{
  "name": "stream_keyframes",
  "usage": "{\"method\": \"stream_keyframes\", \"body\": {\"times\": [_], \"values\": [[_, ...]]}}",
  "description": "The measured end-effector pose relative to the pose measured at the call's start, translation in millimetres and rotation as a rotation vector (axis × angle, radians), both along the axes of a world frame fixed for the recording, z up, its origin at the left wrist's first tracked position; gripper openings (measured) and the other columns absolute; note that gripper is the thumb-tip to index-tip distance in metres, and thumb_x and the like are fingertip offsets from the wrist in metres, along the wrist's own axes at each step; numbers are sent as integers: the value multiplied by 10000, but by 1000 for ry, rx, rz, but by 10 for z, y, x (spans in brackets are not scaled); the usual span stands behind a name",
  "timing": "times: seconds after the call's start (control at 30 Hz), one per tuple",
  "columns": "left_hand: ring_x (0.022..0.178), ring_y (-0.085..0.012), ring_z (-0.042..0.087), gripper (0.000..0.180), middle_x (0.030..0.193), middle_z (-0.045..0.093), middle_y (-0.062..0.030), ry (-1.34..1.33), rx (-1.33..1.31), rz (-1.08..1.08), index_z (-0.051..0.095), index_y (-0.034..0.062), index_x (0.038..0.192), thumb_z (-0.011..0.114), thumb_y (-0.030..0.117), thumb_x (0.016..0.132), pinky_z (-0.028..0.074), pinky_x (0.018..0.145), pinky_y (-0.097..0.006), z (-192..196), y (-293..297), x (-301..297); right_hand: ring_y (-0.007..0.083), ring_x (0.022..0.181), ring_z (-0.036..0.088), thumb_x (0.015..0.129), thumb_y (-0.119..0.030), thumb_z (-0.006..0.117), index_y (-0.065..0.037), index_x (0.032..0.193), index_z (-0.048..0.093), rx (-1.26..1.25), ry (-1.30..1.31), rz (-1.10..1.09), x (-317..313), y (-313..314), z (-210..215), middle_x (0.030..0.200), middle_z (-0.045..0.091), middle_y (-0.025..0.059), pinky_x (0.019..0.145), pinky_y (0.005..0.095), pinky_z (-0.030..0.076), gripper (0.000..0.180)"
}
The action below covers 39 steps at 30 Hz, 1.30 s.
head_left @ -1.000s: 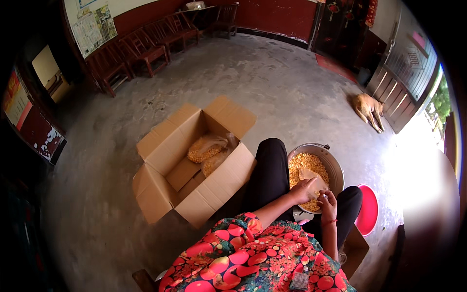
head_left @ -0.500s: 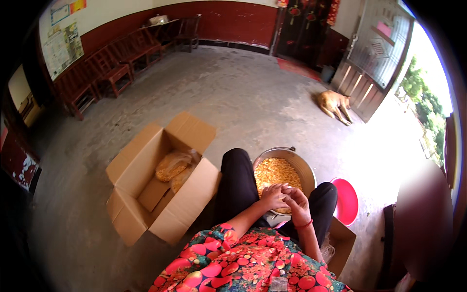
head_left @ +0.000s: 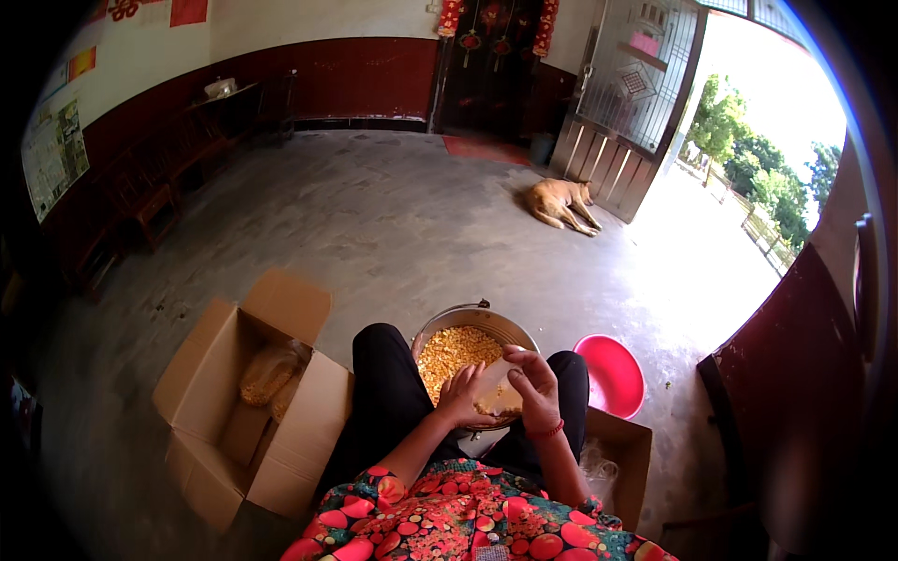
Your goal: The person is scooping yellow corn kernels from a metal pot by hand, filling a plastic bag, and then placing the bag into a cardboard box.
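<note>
Both hands, left hand [head_left: 465, 397] and right hand [head_left: 533, 379], are clamping a pale corn cob [head_left: 496, 393] over the round metal basin [head_left: 430, 329], so the yellow kernels [head_left: 449, 351] are collecting inside.

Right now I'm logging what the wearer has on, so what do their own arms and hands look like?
Both forearms are bare, with no gloves. The right hand has a thin red band at the wrist; the left hand shows none. Above the forearms sits a garment in a bright floral print of red, orange, teal and black.
</note>
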<state>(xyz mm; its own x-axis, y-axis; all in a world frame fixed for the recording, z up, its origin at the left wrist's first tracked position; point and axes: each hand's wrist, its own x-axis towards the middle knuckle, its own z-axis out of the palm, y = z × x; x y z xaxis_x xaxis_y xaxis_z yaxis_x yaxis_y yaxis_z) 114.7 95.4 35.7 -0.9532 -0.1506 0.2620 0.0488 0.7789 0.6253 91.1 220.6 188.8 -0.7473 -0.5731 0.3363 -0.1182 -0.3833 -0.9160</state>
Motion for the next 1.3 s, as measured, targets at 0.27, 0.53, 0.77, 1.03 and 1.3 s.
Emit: {"method": "stream_keyframes", "body": {"times": [0.27,0.53,0.77,1.03,1.3], "values": [[1205,-299,215,945,1279,240,-154,-242,89,-140,233,166,1264,702,470,501,240,943,-446,-146,-46,-134,198,1004,468,718,-90,577,-43,882,554,184,226,265,281,-255,-158,1053,515,88,883,314,328,172],[1165,-297,273,809,1238,301,-149,-424,474,-386,306,140,1219,667,445,563,272,923,-426,-386,-17,-178,138,1053,412,769,-100,545,-62,937,544,229,241,246,104,-280,-113,1127,472,74,854,271,310,173],[1130,-295,324,695,1202,355,-144,-321,698,-259,370,117,1180,636,423,616,300,904,-409,-476,-101,-153,210,977,490,720,-105,588,-30,865,553,206,487,424,315,-414,-183,969,535,99,856,314,367,167],[1090,-293,382,573,1162,417,-139,-44,676,93,442,92,1135,601,398,677,332,884,-389,-486,-352,-107,188,799,560,731,-63,565,-8,840,576,284,522,406,390,-302,25,827,584,83,755,289,423,122],[1022,-256,467,397,1058,511,-150,263,242,421,474,45,1105,494,312,812,363,871,-324,-305,-222,-102,177,718,584,727,-95,568,-21,803,584,338,568,299,342,-166,12,774,597,91,643,283,457,108]]}}
